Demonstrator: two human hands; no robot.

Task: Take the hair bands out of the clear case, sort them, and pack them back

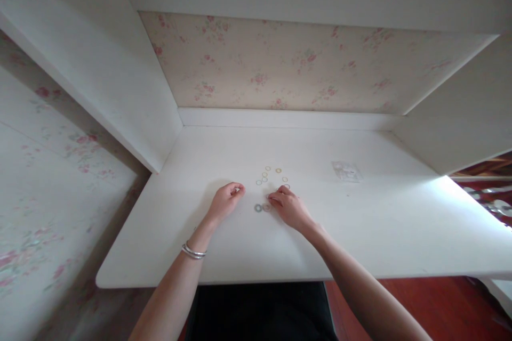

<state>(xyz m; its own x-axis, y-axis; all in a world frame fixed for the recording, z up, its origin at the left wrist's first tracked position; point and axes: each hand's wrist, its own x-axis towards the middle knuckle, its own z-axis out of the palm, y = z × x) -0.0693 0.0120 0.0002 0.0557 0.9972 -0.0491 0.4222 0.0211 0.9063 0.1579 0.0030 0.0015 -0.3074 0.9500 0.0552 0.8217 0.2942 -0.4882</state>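
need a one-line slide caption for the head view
Two bare hands, left hand and right hand, rest on a white desk beside small scattered rings.

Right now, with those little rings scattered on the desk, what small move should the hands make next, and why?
Probably the right hand should pinch the pinkish ring at its fingertips, since it already touches there beside the grey ring. The left hand rests curled nearby.

Left hand curled, fingertip contents unseen; clear packet contents too blurred; right hand hid some small rings.
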